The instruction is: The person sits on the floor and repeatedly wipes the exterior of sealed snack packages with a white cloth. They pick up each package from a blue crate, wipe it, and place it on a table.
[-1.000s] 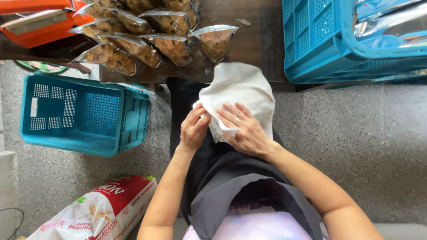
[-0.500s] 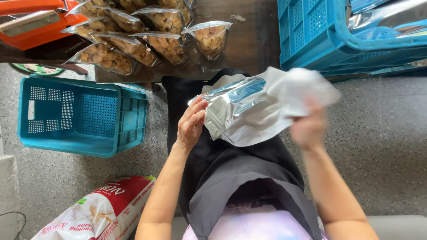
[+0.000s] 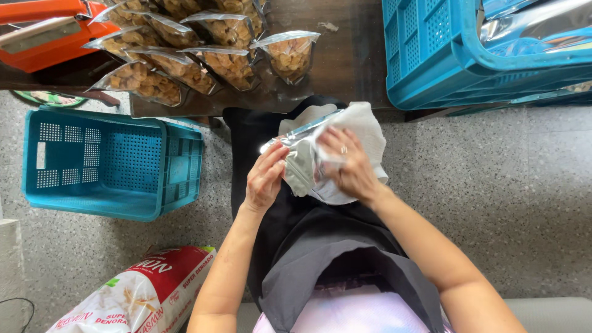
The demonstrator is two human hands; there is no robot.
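My left hand (image 3: 265,180) grips the left edge of a shiny silver pouch (image 3: 300,161) held above my lap. My right hand (image 3: 349,165) presses a white cloth (image 3: 364,126) against the pouch's front face, fingers spread over it. Both hands sit over my black apron (image 3: 308,240), just below the edge of a dark wooden table (image 3: 351,55). On that table lie several clear sealed pouches of brown snacks (image 3: 203,55), the nearest one (image 3: 290,54) right above my hands.
An orange heat sealer (image 3: 43,28) sits at the table's top left. A blue plastic crate (image 3: 105,160) stands on the speckled floor to my left. Another blue crate (image 3: 444,55) with silver bags rests at the top right. A red and white sack (image 3: 142,296) lies at the lower left.
A second ago both hands rested on the white cloth in my lap. Then the silver pouch was lifted with the cloth swung out right. Now my right hand presses the cloth onto the pouch.
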